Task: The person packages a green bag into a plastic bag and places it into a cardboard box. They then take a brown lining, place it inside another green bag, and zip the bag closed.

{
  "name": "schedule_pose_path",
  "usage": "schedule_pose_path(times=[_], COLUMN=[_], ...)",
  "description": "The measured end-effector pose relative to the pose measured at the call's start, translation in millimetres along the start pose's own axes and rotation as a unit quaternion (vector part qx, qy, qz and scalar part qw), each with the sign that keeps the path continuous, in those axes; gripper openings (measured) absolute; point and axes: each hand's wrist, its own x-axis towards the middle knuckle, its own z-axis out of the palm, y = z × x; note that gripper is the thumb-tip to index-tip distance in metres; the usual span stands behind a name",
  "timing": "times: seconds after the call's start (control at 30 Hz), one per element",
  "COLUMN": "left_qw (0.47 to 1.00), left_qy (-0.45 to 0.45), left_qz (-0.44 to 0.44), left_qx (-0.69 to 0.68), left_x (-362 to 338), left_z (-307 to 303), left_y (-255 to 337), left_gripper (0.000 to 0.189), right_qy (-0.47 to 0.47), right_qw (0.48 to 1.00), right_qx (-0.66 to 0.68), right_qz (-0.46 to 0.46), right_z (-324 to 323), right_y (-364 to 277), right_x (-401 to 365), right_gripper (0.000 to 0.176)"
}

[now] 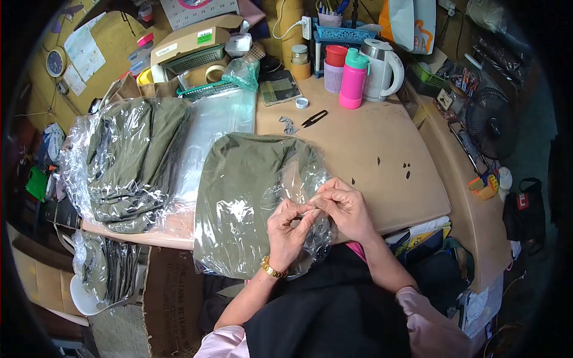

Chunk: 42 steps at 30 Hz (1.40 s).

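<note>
An olive-green folded garment (239, 179) lies inside a clear plastic bag (327, 230) at the table's front edge. Over the bag's right side, my left hand (289, 230) and my right hand (346, 212) meet, thumbs and forefingers closed in a pinch on the clear plastic. The fingertips nearly touch, and they hide the exact bit of plastic between them. A gold watch (273, 267) is on my left wrist. Beyond the bag lie black thread snips (314, 119) and a crumpled grey scrap (289, 125).
Another bagged olive garment (134, 155) sits at the left, beside flat clear bags (218, 119). A pink bottle (353, 83), a kettle (382, 68) and a small round lid (302, 103) stand at the back. Several dark bits (407, 170) dot the brown tabletop (376, 203).
</note>
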Motion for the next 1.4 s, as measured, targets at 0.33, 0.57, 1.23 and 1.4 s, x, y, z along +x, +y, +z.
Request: schedule_pose_path(times=[0.33, 0.57, 1.23, 1.4], left_qw=[0.995, 0.98, 0.992, 0.992], left_qy=[-0.008, -0.044, -0.06, -0.056], left_qz=[0.004, 0.105, 0.066, 0.067], left_qx=[0.098, 0.162, 0.084, 0.087], left_x=[9, 6, 5, 5], left_z=[-7, -2, -7, -5], left_y=[14, 29, 29, 32], left_gripper=[0.011, 0.017, 0.019, 0.025], right_qy=[-0.018, 0.008, 0.04, 0.055], right_qw=[0.934, 0.922, 0.999, 0.983], right_qx=[-0.345, -0.283, 0.018, -0.136], right_qz=[-0.09, -0.264, 0.02, -0.107], right_z=[-17, -1, 7, 1], right_y=[-38, -20, -20, -18], right_x=[-12, -5, -15, -13], right_gripper=[0.008, 0.008, 0.011, 0.01])
